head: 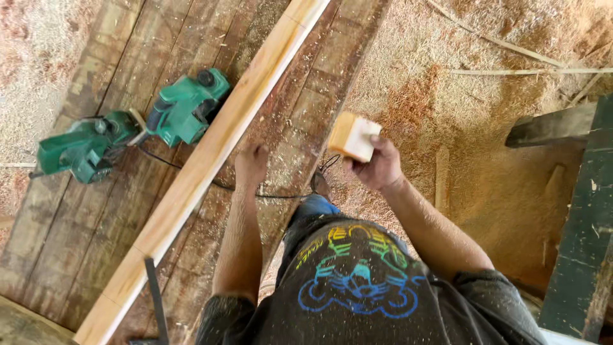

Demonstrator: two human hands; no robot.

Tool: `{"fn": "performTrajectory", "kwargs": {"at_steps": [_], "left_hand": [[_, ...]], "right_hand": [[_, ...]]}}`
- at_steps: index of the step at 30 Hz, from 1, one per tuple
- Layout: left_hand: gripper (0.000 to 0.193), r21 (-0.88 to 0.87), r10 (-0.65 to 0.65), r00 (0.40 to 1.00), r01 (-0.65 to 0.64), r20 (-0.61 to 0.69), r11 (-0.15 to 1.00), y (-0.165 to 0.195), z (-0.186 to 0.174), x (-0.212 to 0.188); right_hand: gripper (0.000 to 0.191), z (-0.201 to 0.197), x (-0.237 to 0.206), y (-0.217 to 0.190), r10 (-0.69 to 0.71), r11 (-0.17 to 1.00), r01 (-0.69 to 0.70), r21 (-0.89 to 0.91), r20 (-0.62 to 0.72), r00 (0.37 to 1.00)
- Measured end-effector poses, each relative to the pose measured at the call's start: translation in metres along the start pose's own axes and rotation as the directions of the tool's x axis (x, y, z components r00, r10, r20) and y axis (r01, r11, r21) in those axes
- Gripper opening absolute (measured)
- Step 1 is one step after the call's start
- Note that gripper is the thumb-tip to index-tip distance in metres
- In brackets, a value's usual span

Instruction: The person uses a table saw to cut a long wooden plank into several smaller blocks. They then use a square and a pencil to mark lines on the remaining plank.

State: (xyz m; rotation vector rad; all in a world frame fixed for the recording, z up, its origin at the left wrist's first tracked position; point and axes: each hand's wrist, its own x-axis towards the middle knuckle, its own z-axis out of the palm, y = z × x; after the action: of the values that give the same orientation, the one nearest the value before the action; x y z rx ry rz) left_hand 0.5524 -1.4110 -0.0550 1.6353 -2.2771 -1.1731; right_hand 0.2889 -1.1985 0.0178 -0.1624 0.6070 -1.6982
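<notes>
My right hand (378, 167) holds a small pale wooden block (354, 136) wrapped in sandpaper, lifted beside the workbench over the sawdust floor. My left hand (251, 165) rests fingers-down on the dusty plank workbench (89, 211), just right of a long pale wooden board (211, 160) that runs diagonally across the bench. The left hand holds nothing that I can see.
Two green electric planers (186, 107) (82, 147) lie on the bench left of the board, their black cord (255, 191) trailing under it. Thick sawdust (447, 96) covers the floor at right, with thin wood strips. A dark green wooden frame (584, 217) stands at the right edge.
</notes>
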Motion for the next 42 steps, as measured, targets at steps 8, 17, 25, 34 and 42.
{"fn": "performTrajectory", "kwargs": {"at_steps": [8,17,25,34,42], "left_hand": [[0.069,0.158,0.228,0.958,-0.201,-0.176,0.967,0.064,-0.023,0.153],[0.147,0.443,-0.246,0.955,0.151,0.165,0.884,0.134,-0.029,0.225],[0.116,0.394,-0.284,0.946,0.204,0.156,0.896,0.150,-0.040,0.231],[0.108,0.433,-0.282,0.956,0.222,0.081,0.874,0.192,-0.077,0.205],[0.119,0.464,-0.157,0.987,0.128,0.025,0.877,0.199,-0.096,0.189]], "right_hand": [[0.072,0.022,0.113,-0.073,-0.115,0.986,0.121,-0.116,0.051,0.992],[0.038,-0.003,0.210,-0.134,-0.497,0.658,0.417,-0.627,0.054,0.866],[0.055,0.005,0.277,-0.229,-0.624,-0.552,0.184,-0.814,0.549,0.557],[0.064,-0.115,0.350,-0.195,-0.494,-0.034,-0.193,-0.981,-0.151,0.856],[0.063,-0.092,0.434,-0.146,-0.496,0.016,-0.065,-0.998,-0.064,0.866]]}}
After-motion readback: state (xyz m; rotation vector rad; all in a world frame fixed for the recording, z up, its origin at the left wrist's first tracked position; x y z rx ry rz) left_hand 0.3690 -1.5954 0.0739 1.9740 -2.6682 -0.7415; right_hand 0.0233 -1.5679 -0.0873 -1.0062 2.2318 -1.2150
